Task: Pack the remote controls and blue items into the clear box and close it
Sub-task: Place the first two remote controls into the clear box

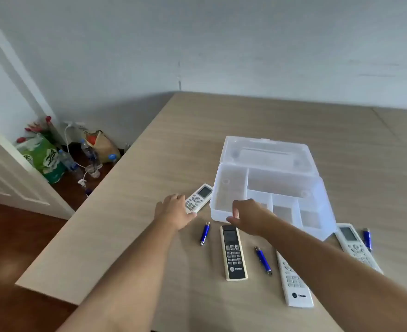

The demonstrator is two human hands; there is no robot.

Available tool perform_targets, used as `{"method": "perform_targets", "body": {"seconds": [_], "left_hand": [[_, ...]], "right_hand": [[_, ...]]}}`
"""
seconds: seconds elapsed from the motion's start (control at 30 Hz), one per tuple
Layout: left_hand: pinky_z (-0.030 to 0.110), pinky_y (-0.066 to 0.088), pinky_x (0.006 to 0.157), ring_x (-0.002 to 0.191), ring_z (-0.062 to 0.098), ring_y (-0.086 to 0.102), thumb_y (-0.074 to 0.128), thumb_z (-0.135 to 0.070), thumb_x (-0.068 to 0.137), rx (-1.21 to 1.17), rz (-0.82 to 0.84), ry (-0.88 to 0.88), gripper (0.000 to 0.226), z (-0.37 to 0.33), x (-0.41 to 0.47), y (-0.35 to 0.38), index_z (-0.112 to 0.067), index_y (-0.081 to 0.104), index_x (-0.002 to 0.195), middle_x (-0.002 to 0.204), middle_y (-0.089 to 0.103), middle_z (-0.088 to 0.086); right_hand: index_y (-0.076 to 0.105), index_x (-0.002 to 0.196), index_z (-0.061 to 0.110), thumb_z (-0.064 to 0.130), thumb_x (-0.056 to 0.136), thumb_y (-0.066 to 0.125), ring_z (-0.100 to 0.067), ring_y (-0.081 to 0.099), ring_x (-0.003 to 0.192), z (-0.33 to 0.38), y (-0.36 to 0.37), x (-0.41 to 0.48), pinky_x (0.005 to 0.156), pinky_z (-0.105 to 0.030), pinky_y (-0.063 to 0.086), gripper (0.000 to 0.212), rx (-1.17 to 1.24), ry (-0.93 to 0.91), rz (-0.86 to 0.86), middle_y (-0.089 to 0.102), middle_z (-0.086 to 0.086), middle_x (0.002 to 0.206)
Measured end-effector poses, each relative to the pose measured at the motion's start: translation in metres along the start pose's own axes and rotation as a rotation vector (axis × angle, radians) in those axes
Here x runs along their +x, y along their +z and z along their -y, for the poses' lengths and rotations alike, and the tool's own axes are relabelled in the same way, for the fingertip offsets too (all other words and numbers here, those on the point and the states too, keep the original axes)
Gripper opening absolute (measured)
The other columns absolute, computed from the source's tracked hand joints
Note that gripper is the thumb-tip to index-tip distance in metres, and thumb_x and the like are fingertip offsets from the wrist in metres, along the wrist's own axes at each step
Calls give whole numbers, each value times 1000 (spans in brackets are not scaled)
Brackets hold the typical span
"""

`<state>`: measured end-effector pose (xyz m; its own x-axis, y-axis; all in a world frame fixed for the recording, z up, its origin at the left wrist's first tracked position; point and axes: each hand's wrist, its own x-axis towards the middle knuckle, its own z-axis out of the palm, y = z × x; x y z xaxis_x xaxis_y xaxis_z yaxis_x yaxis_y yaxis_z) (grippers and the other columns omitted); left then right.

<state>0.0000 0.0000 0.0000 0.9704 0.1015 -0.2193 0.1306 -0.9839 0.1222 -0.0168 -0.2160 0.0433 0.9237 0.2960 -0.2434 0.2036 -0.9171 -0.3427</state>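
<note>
Clear plastic compartment box point(269, 188) sits lid-open mid light wooden desk point(245, 121), far side free. Left hand point(173, 212) fingers spread on the small white remote point(199, 198) by the box's left wall; right hand point(248, 215) curled at the front rim, grip unclear. Its forearm hides part of the long white remote point(293, 283); black-faced remote point(233, 252) and three blue cylinders point(205, 233) lie loose in front.

This looks like a room in a home, used plainly and a little untidily. A pale wood-grain bench point(221, 144) stands against a bare, light-painted wall point(197, 44). Beyond the left hand point(176, 212), down on the dark wooden floor point(10, 248), clutter sits in the corner: a green printed bag point(45, 159), plastic water bottles point(89, 152), a clear cup point(94, 170) and a white charging cable point(68, 144) running up to a wall socket. A white panelled door point(8, 168) stands farther left. Household air-conditioner remotes point(233, 252) lie near the hands.
</note>
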Motion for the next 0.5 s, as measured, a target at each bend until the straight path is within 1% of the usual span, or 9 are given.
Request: {"method": "perform_targets", "body": {"seconds": [0.07, 0.13, 0.2, 0.3, 0.4, 0.5], "left_hand": [[38, 41, 97, 132, 21, 44, 53, -54, 86, -11, 27, -16, 61, 2, 3, 16, -16, 45, 132, 138, 51, 1], [38, 42, 95, 129, 22, 47, 54, -52, 87, -26, 34, -29, 59, 3, 4, 37, -14, 46, 131, 135, 53, 2], [39, 43, 95, 127, 24, 48, 55, -49, 88, -38, 24, -38, 59, 1, 8, 51, -11, 45, 131, 135, 52, 4], [40, 44, 94, 126, 26, 49, 57, -46, 88, -97, -55, -76, 57, -1, 20, 58, -10, 46, 130, 134, 53, 5], [40, 45, 92, 123, 28, 51, 63, -42, 86, -142, -59, -111, 55, -3, 31, 62, -9, 47, 127, 131, 56, 8], [39, 49, 88, 120, 29, 55, 75, -35, 78, -167, -48, -170, 59, -6, 36, 57, -7, 49, 124, 127, 58, 11]], "right_hand": [[60, 105, 8, 43, 91, 51, -31, 61, 101, 1, 21, 4, 71, -30, 40, 39, -70, 70, 40, 64, -12, 110], [61, 104, 5, 46, 90, 49, -32, 62, 101, -1, 44, 2, 70, -30, 40, 44, -79, 145, 54, 65, -14, 109], [60, 101, 6, 51, 87, 51, -30, 63, 99, -1, 63, 3, 67, -29, 41, 48, -75, 206, 56, 66, -12, 106], [58, 103, 7, 55, 84, 54, -26, 63, 97, 1, 79, 5, 67, -29, 42, 52, -64, 277, 66, 66, -7, 103], [55, 109, 6, 50, 78, 62, -25, 63, 97, 5, 92, 9, 68, -29, 44, 53, 2, 359, 84, 65, -7, 106], [50, 109, 5, 37, 74, 67, -24, 57, 83, 7, 96, 11, 63, -28, 43, 50, 63, 410, 81, 65, -6, 101]]}}
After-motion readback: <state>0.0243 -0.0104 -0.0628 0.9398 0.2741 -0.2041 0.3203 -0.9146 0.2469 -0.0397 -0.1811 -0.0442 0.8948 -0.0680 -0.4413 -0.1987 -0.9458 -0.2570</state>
